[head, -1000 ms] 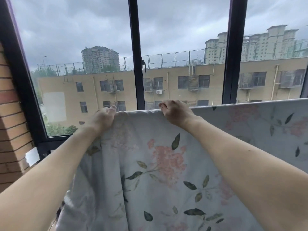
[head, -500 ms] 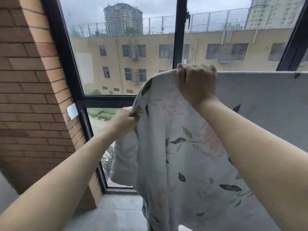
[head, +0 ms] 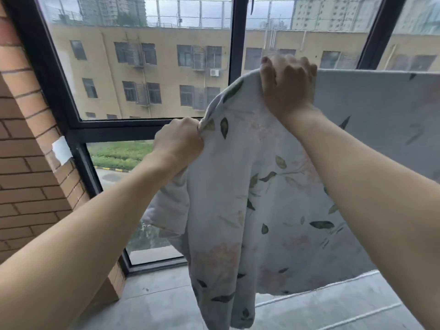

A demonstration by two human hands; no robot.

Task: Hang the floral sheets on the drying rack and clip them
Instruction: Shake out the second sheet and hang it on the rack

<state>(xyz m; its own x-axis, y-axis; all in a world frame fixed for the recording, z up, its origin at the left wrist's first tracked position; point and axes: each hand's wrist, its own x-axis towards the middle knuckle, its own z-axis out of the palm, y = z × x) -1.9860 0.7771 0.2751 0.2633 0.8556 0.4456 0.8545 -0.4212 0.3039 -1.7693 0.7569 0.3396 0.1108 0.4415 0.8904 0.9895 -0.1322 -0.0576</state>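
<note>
The floral sheet is up but not yet spread. Its top edge runs level across to the right, draped over what must be the rack's bar, though the bar itself is hidden under the cloth and I cannot make it out. At the left end the fabric bunches and sags in a thick fold that hangs down toward the concrete floor, in front of the black-framed window.

The right hand is curled over the top edge where the level stretch ends, fingers gone over the far side, gripping the sheet at the line. The left hand sits lower and to the left, closed in a fist on a pinch of the bunched edge, just where the cloth starts to fall away.

As I judge it, the hanging is partly done: the right portion lies flat, while the left corner needs drawing out along the bar toward the brick wall. No clips are in sight anywhere, on the sheet or in either hand, so the clipping looks wholly undone.
</note>
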